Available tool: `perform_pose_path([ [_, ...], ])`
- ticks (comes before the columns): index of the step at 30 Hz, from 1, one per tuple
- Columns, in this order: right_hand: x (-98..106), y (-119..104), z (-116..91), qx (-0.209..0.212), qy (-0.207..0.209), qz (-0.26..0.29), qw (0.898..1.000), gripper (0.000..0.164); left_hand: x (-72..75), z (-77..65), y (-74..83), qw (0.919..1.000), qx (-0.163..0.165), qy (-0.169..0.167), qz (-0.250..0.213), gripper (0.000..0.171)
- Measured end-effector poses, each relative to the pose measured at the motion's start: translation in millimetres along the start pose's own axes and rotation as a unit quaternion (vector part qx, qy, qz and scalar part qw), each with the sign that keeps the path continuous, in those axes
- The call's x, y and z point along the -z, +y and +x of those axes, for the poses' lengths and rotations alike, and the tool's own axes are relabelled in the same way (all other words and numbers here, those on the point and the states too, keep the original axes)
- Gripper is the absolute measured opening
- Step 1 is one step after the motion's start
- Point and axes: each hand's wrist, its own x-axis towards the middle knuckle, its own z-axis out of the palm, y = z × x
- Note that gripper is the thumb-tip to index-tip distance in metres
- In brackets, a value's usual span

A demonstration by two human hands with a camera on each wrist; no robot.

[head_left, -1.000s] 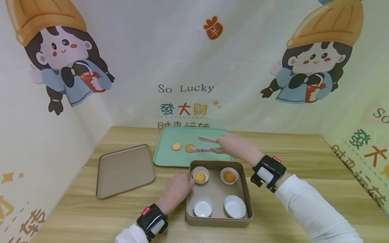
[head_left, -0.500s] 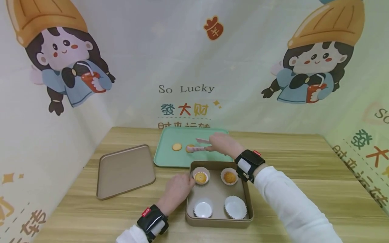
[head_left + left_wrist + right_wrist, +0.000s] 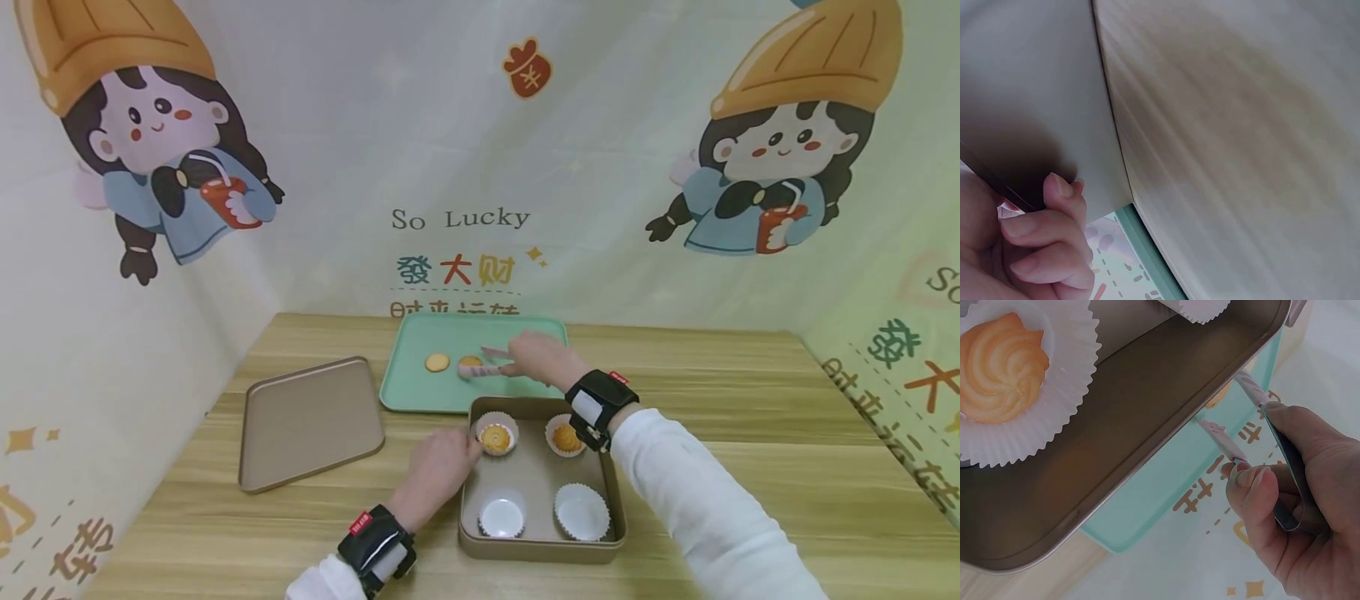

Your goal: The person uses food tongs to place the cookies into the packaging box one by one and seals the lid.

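In the head view my left hand grips the left rim of a square brown baking tin; its fingers curl over the wall. My right hand holds tongs above the mint tray. The tong arms stand either side of a round cookie; contact cannot be made out. A second, paler cookie lies to its left. Inside the tin, one swirled cookie sits in the back-left paper cup and another in the back-right cup.
Two white paper cups, front-left and front-right, stand in the tin with nothing in them. A flat brown lid lies left on the wooden table. A printed cloth backdrop rises behind.
My right hand has moved left with the tongs, and their arms have come closer together around the cookie. The left hand and the tin stay in place.
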Motion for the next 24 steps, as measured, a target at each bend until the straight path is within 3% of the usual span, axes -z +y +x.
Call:
perform_pose_path([
  [13, -3.7, -4.8, 5.8, -0.004, 0.008, -0.037, 0.999, 0.024, 3.5, -1.2, -0.4, 1.0, 0.001, 0.005, 0.003, 0.027],
  [24, -5.0, -2.5, 3.7, 0.018, 0.02, -0.062, 0.998, 0.023, 0.2, -0.9, -0.9, 0.9999, -0.001, 0.007, 0.008, 0.028],
])
